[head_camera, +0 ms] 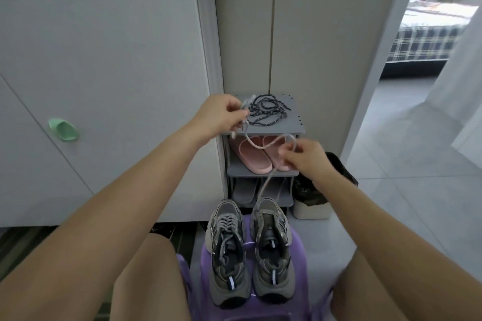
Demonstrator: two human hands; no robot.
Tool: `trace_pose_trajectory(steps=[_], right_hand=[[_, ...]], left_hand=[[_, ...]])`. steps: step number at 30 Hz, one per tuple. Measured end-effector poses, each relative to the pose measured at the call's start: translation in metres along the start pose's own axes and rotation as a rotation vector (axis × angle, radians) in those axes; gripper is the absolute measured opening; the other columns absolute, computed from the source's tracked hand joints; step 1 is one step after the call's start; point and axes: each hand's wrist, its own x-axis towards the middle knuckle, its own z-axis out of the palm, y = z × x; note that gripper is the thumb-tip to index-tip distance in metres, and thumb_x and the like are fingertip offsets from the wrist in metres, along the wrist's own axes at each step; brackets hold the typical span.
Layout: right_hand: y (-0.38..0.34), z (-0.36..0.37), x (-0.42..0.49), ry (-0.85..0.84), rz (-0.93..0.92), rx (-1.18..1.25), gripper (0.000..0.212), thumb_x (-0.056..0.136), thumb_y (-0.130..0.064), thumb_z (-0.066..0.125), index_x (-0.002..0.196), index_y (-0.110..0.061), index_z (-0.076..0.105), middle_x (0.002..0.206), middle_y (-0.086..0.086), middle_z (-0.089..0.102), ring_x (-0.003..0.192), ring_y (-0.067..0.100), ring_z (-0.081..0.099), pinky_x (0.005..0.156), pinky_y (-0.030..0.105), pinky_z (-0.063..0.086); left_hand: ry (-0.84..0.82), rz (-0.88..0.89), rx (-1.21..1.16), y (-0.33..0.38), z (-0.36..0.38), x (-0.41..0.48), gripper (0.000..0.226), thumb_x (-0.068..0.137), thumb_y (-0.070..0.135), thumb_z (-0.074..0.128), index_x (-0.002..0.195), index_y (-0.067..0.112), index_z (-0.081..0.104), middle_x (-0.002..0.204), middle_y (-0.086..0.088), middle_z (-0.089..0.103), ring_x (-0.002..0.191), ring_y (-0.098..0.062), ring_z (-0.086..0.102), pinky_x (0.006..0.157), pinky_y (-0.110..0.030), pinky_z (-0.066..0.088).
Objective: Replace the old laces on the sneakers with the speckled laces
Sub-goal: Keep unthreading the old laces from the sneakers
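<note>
Two grey sneakers stand side by side on a purple stool (300, 240). The left sneaker (227, 250) still carries its grey lace. The right sneaker (272, 247) has bare eyelets. An old grey lace (266, 182) runs from the right sneaker's toe up to my hands. My left hand (221, 114) pinches one end of it beside the rack top. My right hand (305, 156) pinches a loop of it lower down. The dark speckled laces (268, 109) lie in a loose pile on top of the grey shoe rack (276, 128).
Pink slippers (255, 154) fill the rack's middle shelf, grey slippers (245, 193) the bottom one. A white cabinet (104, 86) stands at the left. A bin with a black bag (313, 198) sits right of the rack. A doorway opens at the right.
</note>
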Motion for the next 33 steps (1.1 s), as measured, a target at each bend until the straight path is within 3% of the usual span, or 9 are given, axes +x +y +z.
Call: trace_pose_trajectory(steps=[6, 11, 13, 16, 20, 22, 25, 30, 33], right_hand=[[-0.065, -0.026, -0.011, -0.130, -0.307, -0.349, 0.061, 0.074, -0.020, 0.078, 0.128, -0.023, 0.051, 0.090, 0.007, 0.062, 0.083, 0.018, 0.060, 0.084, 0.033, 0.048], [-0.060, -0.030, -0.017, -0.088, -0.347, -0.815, 0.033, 0.079, -0.028, 0.071, 0.107, -0.012, 0.064, 0.092, 0.004, 0.063, 0.088, 0.022, 0.058, 0.075, 0.031, 0.045], [-0.054, -0.035, -0.018, 0.001, -0.335, -0.804, 0.024, 0.083, -0.027, 0.066, 0.100, -0.010, 0.067, 0.086, 0.007, 0.065, 0.083, 0.023, 0.059, 0.067, 0.026, 0.040], [-0.047, -0.049, -0.014, 0.072, -0.284, -0.721, 0.018, 0.085, -0.024, 0.063, 0.092, -0.009, 0.070, 0.081, 0.010, 0.071, 0.077, 0.019, 0.064, 0.059, 0.025, 0.043], [-0.033, -0.069, 0.007, 0.121, -0.200, -0.561, 0.010, 0.082, -0.023, 0.067, 0.075, -0.017, 0.066, 0.063, -0.001, 0.067, 0.044, -0.009, 0.055, 0.055, 0.009, 0.044], [-0.025, -0.080, 0.018, 0.169, -0.124, -0.427, 0.012, 0.082, -0.018, 0.068, 0.071, -0.015, 0.064, 0.052, -0.008, 0.064, 0.039, -0.009, 0.054, 0.050, 0.006, 0.046], [-0.017, -0.097, 0.036, 0.220, -0.023, -0.117, 0.012, 0.082, -0.004, 0.068, 0.072, -0.006, 0.062, 0.039, -0.009, 0.058, 0.038, -0.003, 0.058, 0.047, 0.009, 0.050], [-0.012, -0.118, 0.088, 0.324, 0.010, -0.139, 0.020, 0.081, -0.004, 0.067, 0.065, -0.013, 0.059, 0.055, 0.002, 0.064, 0.042, -0.001, 0.060, 0.057, 0.017, 0.056], [-0.007, -0.127, 0.123, 0.366, 0.011, -0.330, 0.020, 0.080, -0.006, 0.064, 0.063, -0.015, 0.059, 0.077, 0.013, 0.070, 0.067, 0.016, 0.069, 0.079, 0.035, 0.058]], left_hand=[[-0.195, 0.116, 0.257, 0.003, 0.042, -0.005, 0.016, 0.084, 0.014, 0.065, 0.087, -0.001, 0.068, 0.077, -0.013, 0.064, 0.071, -0.023, 0.057, 0.073, -0.039, 0.049], [-0.210, 0.152, 0.163, 0.013, 0.059, -0.004, 0.010, 0.082, 0.014, 0.070, 0.081, 0.005, 0.067, 0.078, -0.014, 0.068, 0.077, -0.028, 0.064, 0.073, -0.035, 0.051], [-0.206, 0.121, 0.000, 0.014, 0.066, -0.002, 0.009, 0.080, 0.012, 0.073, 0.078, 0.011, 0.064, 0.079, -0.011, 0.069, 0.078, -0.028, 0.068, 0.076, -0.033, 0.056], [-0.157, 0.145, -0.031, 0.016, 0.081, 0.004, 0.022, 0.079, 0.015, 0.074, 0.071, 0.022, 0.054, 0.070, 0.005, 0.060, 0.063, -0.007, 0.057, 0.056, -0.013, 0.045], [-0.118, 0.085, -0.146, 0.007, 0.102, 0.015, 0.021, 0.079, 0.017, 0.075, 0.074, 0.022, 0.054, 0.075, 0.003, 0.063, 0.074, -0.014, 0.063, 0.064, -0.019, 0.050], [-0.145, 0.023, -0.211, -0.004, 0.111, 0.018, 0.016, 0.082, 0.014, 0.071, 0.079, 0.017, 0.056, 0.079, -0.006, 0.065, 0.079, -0.023, 0.065, 0.075, -0.032, 0.054], [-0.180, -0.074, -0.221, -0.022, 0.117, 0.020, 0.013, 0.085, 0.012, 0.067, 0.079, 0.017, 0.057, 0.074, -0.005, 0.064, 0.072, -0.016, 0.061, 0.075, -0.031, 0.053], [-0.149, -0.196, -0.242, -0.054, 0.113, 0.020, 0.004, 0.088, 0.010, 0.062, 0.084, 0.009, 0.060, 0.072, -0.006, 0.065, 0.072, -0.020, 0.060, 0.071, -0.031, 0.054], [-0.130, -0.257, -0.195, -0.073, 0.108, 0.017, 0.011, 0.089, 0.015, 0.060, 0.078, 0.015, 0.059, 0.073, -0.004, 0.066, 0.077, -0.021, 0.063, 0.078, -0.039, 0.055]])
